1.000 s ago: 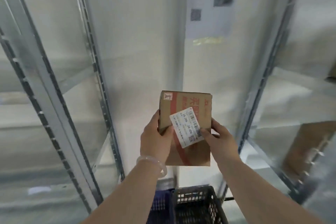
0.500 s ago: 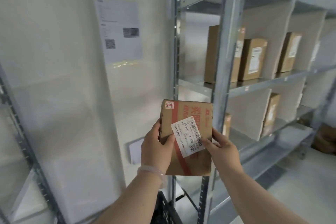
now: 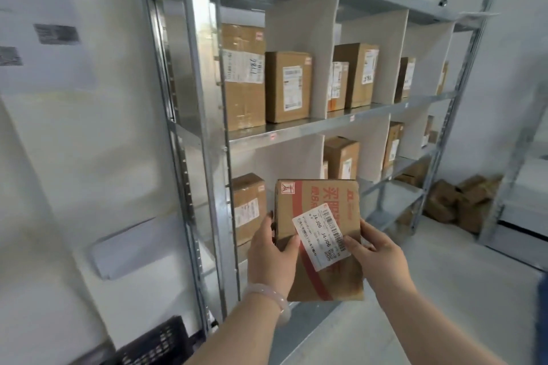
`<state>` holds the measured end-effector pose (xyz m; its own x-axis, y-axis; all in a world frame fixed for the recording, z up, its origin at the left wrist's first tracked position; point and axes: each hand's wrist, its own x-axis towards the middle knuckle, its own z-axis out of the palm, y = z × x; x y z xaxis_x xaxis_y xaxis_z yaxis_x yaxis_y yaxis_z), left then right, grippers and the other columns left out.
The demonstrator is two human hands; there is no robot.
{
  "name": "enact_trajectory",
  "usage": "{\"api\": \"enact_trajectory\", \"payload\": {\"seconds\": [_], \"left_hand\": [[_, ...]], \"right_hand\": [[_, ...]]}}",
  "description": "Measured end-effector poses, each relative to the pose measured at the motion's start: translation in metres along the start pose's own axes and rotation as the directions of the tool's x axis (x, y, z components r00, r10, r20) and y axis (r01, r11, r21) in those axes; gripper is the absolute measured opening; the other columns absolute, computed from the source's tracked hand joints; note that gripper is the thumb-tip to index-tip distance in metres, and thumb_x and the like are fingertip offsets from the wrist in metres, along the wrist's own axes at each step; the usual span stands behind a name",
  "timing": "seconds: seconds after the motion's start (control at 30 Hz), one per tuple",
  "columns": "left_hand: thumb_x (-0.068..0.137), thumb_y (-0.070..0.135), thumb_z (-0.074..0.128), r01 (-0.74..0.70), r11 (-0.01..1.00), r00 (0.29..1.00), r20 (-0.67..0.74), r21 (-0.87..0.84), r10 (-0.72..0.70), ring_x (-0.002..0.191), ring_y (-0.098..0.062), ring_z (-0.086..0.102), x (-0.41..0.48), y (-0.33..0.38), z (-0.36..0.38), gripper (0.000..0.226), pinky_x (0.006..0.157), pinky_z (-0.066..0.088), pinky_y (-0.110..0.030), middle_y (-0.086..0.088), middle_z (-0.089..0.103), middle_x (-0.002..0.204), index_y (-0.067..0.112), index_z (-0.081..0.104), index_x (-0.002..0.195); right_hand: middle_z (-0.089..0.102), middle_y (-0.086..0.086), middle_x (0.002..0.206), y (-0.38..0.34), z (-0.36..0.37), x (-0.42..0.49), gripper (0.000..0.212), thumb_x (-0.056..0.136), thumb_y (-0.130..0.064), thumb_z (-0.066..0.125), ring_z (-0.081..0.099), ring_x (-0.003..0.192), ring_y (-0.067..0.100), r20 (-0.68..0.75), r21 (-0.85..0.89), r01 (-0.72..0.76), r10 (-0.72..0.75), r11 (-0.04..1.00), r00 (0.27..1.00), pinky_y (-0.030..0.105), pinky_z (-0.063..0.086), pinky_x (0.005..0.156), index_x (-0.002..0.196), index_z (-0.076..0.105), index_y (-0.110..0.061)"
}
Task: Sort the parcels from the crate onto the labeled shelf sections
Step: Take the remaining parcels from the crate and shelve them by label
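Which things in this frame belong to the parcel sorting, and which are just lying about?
Job: parcel with label, held by left hand and right hand; shelf; shelved parcels; crate.
Lying about: boxes piled on the floor; paper on the wall.

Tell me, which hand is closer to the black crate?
Left. The left hand grips the parcel by its left edge, above and right of the black crate; the right hand holds the parcel's other edge, farther from the crate.
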<state>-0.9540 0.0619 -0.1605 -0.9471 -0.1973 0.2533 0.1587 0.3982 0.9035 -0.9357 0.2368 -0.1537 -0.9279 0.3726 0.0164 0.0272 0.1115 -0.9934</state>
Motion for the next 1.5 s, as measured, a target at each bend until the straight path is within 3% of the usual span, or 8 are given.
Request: {"api": "enact_trajectory", "payload": {"seconds": [0.13,0.3,0.5,0.8,1.0,1.27,1.4,1.5], "left_hand": [[0.093,0.038,0.061,0.037,0.998,0.999,0.022,0.045,-0.038,0.115,-0.008,0.053,0.010,0.005,0.040,0.040,0.099,0.049,-0.034,0.021,0.050,0.116,0.038,0.051,0.131],[0.091,0.040,0.062,0.053,0.996,0.999,-0.009,0.073,-0.053,0.114,-0.010,0.055,0.051,-0.007,0.064,0.038,0.098,0.051,-0.038,0.017,0.056,0.119,0.036,0.055,0.127],[0.090,0.043,0.062,0.055,0.991,0.998,-0.041,0.120,-0.051,0.115,-0.009,0.052,0.110,-0.048,0.087,0.042,0.098,0.051,-0.037,0.015,0.057,0.121,0.036,0.055,0.130],[0.087,0.048,0.062,0.175,0.961,0.984,-0.068,0.213,-0.164,0.122,-0.013,0.048,0.196,-0.094,0.115,0.049,0.104,0.046,-0.035,0.010,0.041,0.136,0.032,0.054,0.133],[0.089,0.048,0.061,0.294,0.914,0.953,-0.011,0.279,-0.303,0.143,-0.020,0.022,0.214,-0.107,0.130,0.073,0.116,0.024,-0.033,0.000,0.024,0.150,0.032,0.027,0.152],[0.087,0.053,0.061,0.528,0.826,0.846,-0.031,0.200,-0.533,0.148,-0.030,0.019,0.240,-0.119,0.164,0.090,0.117,0.027,-0.052,0.004,0.008,0.162,0.033,0.007,0.156],[0.060,0.070,0.065,0.593,0.799,0.805,-0.078,0.104,-0.587,0.139,-0.025,0.039,0.249,-0.129,0.182,0.095,0.111,0.039,-0.051,0.006,0.034,0.155,0.044,0.029,0.144],[0.065,0.051,0.073,0.596,0.803,0.799,-0.101,0.001,-0.593,0.126,-0.013,0.046,0.254,-0.127,0.192,0.083,0.109,0.040,-0.039,0.013,0.046,0.140,0.037,0.039,0.139]], "right_hand": [[0.070,-0.012,0.091,0.011,-0.023,0.033,0.044,0.088,-0.018,0.068,0.063,0.084,0.005,0.005,-0.031,-0.007,0.007,1.000,1.000,0.024,0.047,0.064,0.127,0.061,-0.038],[0.066,-0.017,0.088,0.020,-0.015,0.081,0.048,0.088,-0.021,0.068,0.060,0.085,0.000,0.018,-0.090,0.011,-0.009,0.996,1.000,0.029,0.047,0.072,0.129,0.057,-0.043],[0.066,-0.011,0.099,0.041,0.024,0.147,0.048,0.089,-0.021,0.067,0.062,0.093,0.013,0.047,-0.121,-0.014,0.019,0.993,0.999,0.032,0.049,0.081,0.133,0.056,-0.036],[0.068,-0.017,0.093,0.060,0.078,0.243,0.036,0.089,-0.015,0.064,0.063,0.087,0.002,0.151,-0.236,0.005,0.032,0.972,0.988,0.020,0.045,0.064,0.119,0.062,-0.035],[0.071,-0.019,0.091,0.084,0.093,0.294,0.031,0.092,-0.014,0.055,0.064,0.090,0.004,0.272,-0.285,-0.054,0.135,0.957,0.953,0.023,0.045,0.068,0.103,0.065,-0.041],[0.066,-0.009,0.104,0.105,0.116,0.357,0.034,0.093,-0.014,0.051,0.056,0.086,0.006,0.438,-0.345,-0.007,0.167,0.939,0.883,0.024,0.040,0.071,0.119,0.058,-0.036],[0.063,-0.025,0.103,0.119,0.125,0.371,0.045,0.090,-0.009,0.056,0.061,0.097,0.005,0.518,-0.313,0.079,0.100,0.947,0.849,0.017,0.042,0.075,0.124,0.052,-0.038],[0.051,-0.043,0.107,0.121,0.132,0.380,0.061,0.088,-0.003,0.058,0.057,0.102,-0.001,0.579,-0.256,0.131,0.043,0.958,0.814,0.010,0.039,0.078,0.128,0.042,-0.046]]}}
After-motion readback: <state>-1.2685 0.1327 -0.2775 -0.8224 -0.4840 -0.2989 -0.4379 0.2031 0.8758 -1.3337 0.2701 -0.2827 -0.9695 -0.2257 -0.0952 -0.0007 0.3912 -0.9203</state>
